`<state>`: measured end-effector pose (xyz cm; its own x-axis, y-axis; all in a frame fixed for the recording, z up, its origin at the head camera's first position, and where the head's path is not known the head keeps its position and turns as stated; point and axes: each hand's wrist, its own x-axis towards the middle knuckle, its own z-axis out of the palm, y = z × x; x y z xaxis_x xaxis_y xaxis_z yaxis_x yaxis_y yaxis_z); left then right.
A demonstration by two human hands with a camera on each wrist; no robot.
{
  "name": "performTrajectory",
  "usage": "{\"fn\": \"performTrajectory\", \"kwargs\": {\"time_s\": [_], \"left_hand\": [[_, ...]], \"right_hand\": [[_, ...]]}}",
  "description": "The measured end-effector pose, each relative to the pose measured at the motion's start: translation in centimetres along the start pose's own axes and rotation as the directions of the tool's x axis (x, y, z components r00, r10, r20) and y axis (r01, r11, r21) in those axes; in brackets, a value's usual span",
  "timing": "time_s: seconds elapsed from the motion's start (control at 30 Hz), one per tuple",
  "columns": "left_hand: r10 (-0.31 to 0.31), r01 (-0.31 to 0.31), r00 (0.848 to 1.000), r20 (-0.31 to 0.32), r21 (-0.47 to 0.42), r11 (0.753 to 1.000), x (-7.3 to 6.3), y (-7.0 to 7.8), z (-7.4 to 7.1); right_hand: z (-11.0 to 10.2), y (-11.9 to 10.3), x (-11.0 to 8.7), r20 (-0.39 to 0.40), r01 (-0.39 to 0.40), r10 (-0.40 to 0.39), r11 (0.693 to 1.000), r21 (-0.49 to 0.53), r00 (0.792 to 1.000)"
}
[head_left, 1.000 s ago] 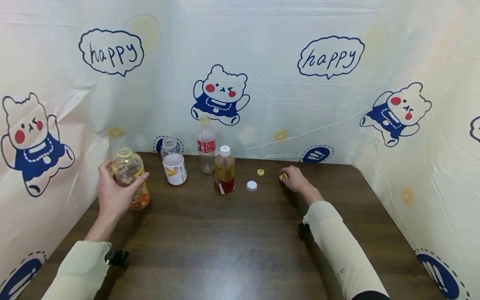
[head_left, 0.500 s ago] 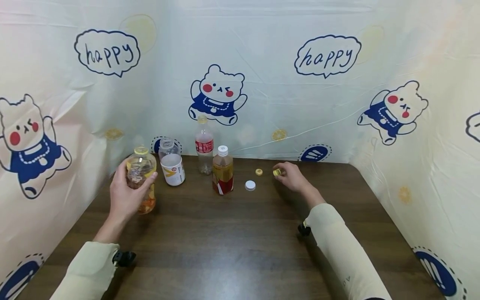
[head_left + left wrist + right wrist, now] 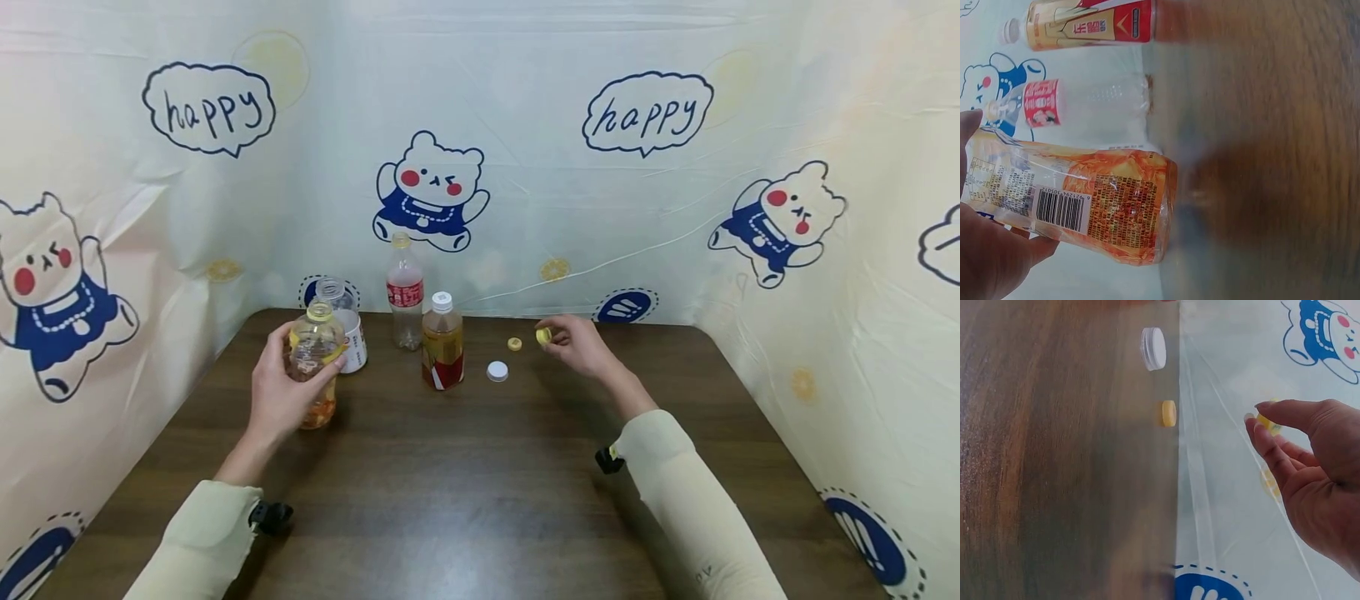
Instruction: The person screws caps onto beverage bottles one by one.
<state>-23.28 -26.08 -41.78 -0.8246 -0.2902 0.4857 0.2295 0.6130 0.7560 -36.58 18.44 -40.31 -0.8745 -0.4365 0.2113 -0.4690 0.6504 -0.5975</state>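
My left hand grips a clear bottle with an orange printed label and a barcode. Its neck is yellowish at the top, and orange contents show near its base. Between thumb and fingers my right hand pinches a yellow bottle cap, raised off the table. To the left of that hand, a smaller yellow cap and a white cap lie on the wood. In the right wrist view the pinched cap is partly hidden by the fingertips.
A brown table meets a printed curtain at the back. An uncapped clear jar with a white label stands partly behind the held bottle. Nearby stand a red-labelled clear bottle and a white-capped tea-coloured bottle.
My left hand has carried the bottle to the right, so it now overlaps the jar. My right hand has lifted the yellow cap and moved slightly left.
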Motion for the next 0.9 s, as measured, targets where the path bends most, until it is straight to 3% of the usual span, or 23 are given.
{"fn": "performTrajectory", "kwargs": {"time_s": [0.2, 0.6, 0.9], "left_hand": [[0.010, -0.010, 0.999, 0.047, -0.002, 1.000, -0.3, 0.1, 0.9], [0.015, -0.010, 0.994, 0.112, -0.049, 0.999, -0.3, 0.4, 2.1], [0.059, -0.049, 0.990, 0.127, -0.081, 0.995, -0.2, 1.4, 3.5]], "right_hand": [[-0.1, -0.5, -0.4, -0.007, 0.001, 0.000, 0.999, 0.048, 1.000], [-0.4, -2.0, -1.1, -0.043, 0.117, -0.116, 0.993, 0.027, 0.992], [-0.4, -2.9, -1.5, -0.022, 0.098, -0.097, 0.993, 0.065, 0.995]]}}
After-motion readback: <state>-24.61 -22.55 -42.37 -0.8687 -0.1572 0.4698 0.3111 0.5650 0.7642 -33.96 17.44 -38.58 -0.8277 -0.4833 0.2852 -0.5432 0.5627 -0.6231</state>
